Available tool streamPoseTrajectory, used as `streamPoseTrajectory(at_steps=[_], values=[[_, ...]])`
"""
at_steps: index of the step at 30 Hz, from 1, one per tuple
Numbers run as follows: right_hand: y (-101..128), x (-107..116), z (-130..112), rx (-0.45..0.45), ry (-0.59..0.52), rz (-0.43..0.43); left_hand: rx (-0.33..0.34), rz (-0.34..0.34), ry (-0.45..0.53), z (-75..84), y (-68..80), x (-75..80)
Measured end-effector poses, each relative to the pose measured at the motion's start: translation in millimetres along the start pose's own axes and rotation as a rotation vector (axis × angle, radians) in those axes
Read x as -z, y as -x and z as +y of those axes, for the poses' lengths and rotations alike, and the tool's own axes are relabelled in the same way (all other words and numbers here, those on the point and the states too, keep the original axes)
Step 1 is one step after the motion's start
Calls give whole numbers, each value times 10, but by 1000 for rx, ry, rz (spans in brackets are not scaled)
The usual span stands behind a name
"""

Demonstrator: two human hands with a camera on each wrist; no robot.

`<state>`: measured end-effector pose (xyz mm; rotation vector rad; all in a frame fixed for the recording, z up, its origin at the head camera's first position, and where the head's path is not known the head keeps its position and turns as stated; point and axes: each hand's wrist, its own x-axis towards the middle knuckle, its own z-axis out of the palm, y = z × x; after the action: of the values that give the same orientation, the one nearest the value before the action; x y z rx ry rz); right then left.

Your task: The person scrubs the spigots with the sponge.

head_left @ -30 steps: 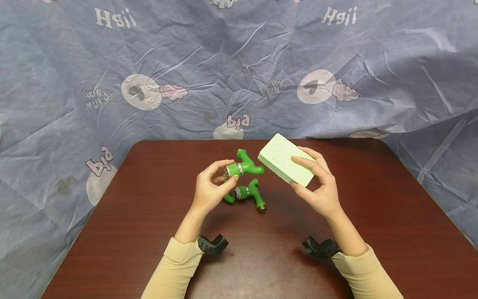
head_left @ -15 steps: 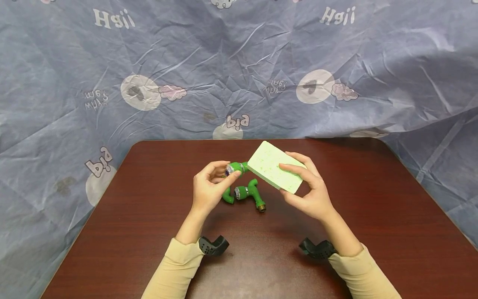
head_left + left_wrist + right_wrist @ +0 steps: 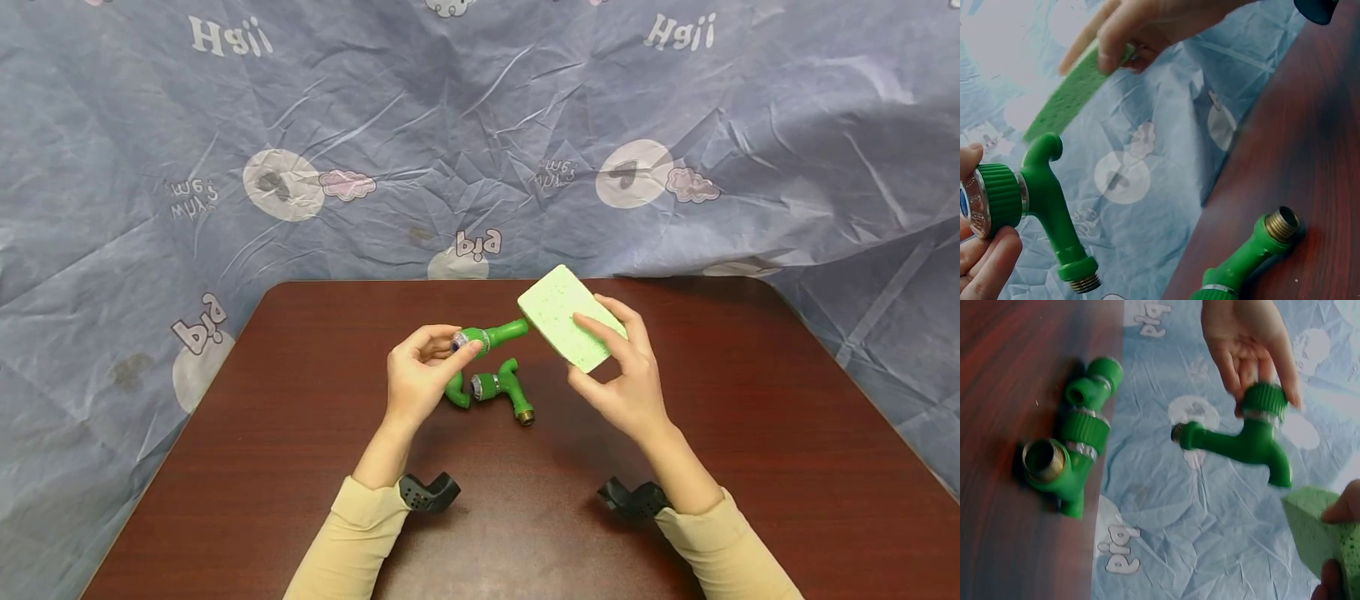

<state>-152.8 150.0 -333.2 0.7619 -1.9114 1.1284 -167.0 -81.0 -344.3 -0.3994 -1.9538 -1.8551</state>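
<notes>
My left hand (image 3: pixel 415 379) pinches a green faucet (image 3: pixel 506 332) by its ribbed knob, which has a silvery rim; its body points to the right, above the table. In the left wrist view the held faucet (image 3: pixel 1050 194) shows its bent spout and brass threaded end. My right hand (image 3: pixel 630 387) grips a pale green sponge (image 3: pixel 562 308) along its edge, tilted, with a corner close to the faucet. Whether they touch, I cannot tell. Below lie two more green faucets: one (image 3: pixel 512 390) in plain sight, another (image 3: pixel 457 393) partly hidden behind my left hand.
The dark red-brown table (image 3: pixel 285 433) runs back to a wrinkled blue-grey printed cloth (image 3: pixel 420 125). Black wrist mounts (image 3: pixel 429 493) sit at both wrists. In the right wrist view the two resting faucets (image 3: pixel 1082 434) lie close together.
The sponge moved left and down over the held faucet, then back up and right. The held faucet has turned, so its body shows as a single pipe. The resting faucets stayed put.
</notes>
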Motion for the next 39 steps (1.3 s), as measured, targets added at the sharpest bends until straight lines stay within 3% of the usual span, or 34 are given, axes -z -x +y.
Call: streamPoseTrajectory(at_steps=[4,8,12,17,23,29,35,39], values=[[-11,28,-7,-10,-74,27,13,11,10,1,-7,19],[-6,-2,-38,72,-134,-67,27,-3,28,5,-7,17],[-7,-46,-68,114,-124,-119,35,-28,51,16,-7,7],[-9,-44,-57,69,-83,-54,51,-23,49,2,-19,8],[0,-3,9,-1,-68,25,101,-7,124,-215,-51,33],[-2,16,27,-31,-72,29,71,-6,238,-303,-58,47],[18,-4,8,-40,-73,4,37,-31,252,-301,-61,37],[24,-13,-10,-46,-80,3,58,-38,260,-288,-62,37]])
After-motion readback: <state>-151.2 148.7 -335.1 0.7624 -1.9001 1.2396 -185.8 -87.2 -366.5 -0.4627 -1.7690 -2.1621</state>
